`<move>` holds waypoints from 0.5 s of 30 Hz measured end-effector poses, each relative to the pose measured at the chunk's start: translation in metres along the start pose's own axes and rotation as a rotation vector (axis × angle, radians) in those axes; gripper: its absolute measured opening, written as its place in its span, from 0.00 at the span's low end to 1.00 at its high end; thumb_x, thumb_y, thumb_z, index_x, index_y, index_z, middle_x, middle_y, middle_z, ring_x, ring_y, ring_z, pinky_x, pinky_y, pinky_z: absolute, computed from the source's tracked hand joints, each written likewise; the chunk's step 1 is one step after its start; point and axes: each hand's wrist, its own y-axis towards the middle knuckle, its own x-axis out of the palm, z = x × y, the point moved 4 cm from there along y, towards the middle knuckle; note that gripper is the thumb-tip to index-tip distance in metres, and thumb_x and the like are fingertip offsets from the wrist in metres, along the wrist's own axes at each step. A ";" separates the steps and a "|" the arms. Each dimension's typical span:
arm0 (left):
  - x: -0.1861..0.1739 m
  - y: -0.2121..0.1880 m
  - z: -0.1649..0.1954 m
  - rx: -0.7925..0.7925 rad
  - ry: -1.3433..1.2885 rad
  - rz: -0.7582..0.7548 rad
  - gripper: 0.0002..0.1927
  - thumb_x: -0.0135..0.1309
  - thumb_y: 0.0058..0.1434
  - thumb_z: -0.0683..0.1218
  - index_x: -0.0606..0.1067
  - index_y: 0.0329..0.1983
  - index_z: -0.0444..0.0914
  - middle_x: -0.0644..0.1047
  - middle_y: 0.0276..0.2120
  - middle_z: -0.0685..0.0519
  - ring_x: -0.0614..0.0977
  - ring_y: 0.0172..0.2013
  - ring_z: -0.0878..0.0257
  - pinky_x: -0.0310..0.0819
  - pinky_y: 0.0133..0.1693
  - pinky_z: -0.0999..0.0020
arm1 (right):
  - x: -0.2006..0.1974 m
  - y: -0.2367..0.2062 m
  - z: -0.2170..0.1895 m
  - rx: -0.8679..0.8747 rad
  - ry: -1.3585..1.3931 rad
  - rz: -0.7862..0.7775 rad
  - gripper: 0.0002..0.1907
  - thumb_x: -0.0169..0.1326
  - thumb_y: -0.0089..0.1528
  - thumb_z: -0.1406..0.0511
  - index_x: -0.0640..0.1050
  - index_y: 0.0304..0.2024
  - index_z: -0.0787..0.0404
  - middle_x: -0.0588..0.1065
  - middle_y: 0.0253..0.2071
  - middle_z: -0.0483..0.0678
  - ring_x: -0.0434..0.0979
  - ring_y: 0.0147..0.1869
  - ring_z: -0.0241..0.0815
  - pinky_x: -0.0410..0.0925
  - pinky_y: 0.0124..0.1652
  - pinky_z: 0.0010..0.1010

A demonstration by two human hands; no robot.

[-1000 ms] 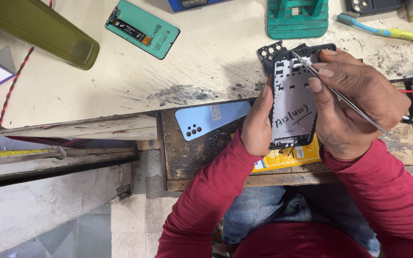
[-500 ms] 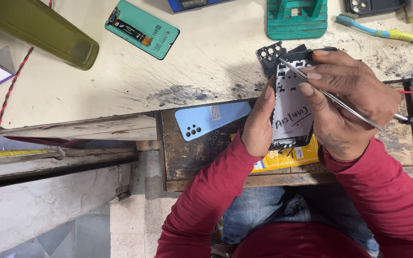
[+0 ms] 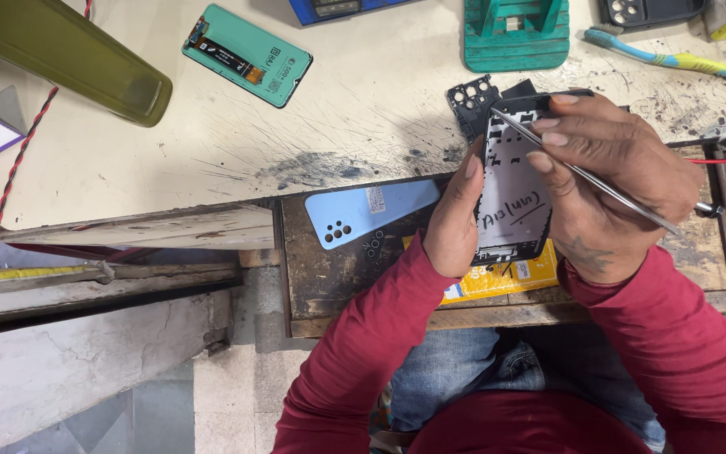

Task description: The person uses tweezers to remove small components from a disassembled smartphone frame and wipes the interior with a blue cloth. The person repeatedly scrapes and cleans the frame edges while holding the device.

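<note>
Head view. We see the left hand curled around the left edge of a phone frame, thumb laid up its side, holding it upright over the near edge of the tabletop. The right hand closes its fingers in a pinch on metal tweezers, whose tips rest on the upper part of the frame. Just beyond the frame lies a black camera bracket. Left of the left hand, in an open wooden drawer, we note a light blue back cover; under both hands, a yellow packet. Well beyond the hands lie a teal screen panel, a green holder and a toothbrush.
</note>
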 end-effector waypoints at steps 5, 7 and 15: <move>-0.002 0.001 -0.001 0.026 0.038 0.000 0.30 0.31 0.82 0.55 0.54 0.79 0.31 0.63 0.72 0.46 0.62 0.73 0.61 0.53 0.74 0.64 | 0.004 -0.006 0.001 -0.002 0.003 0.082 0.07 0.67 0.69 0.75 0.79 0.45 0.71 0.80 0.46 0.56 0.84 0.55 0.52 0.76 0.62 0.40; -0.001 0.001 -0.001 0.018 0.018 -0.009 0.30 0.31 0.82 0.55 0.54 0.79 0.31 0.64 0.72 0.46 0.62 0.73 0.61 0.53 0.74 0.64 | 0.005 -0.008 0.001 -0.021 -0.026 0.097 0.07 0.67 0.69 0.76 0.79 0.45 0.71 0.80 0.45 0.57 0.84 0.55 0.53 0.76 0.62 0.41; -0.002 0.002 -0.004 0.008 0.023 0.006 0.31 0.31 0.81 0.56 0.54 0.79 0.32 0.64 0.72 0.47 0.62 0.73 0.61 0.53 0.73 0.64 | 0.004 -0.012 0.005 -0.006 0.017 0.153 0.07 0.64 0.71 0.73 0.77 0.43 0.71 0.79 0.43 0.57 0.85 0.51 0.51 0.78 0.61 0.44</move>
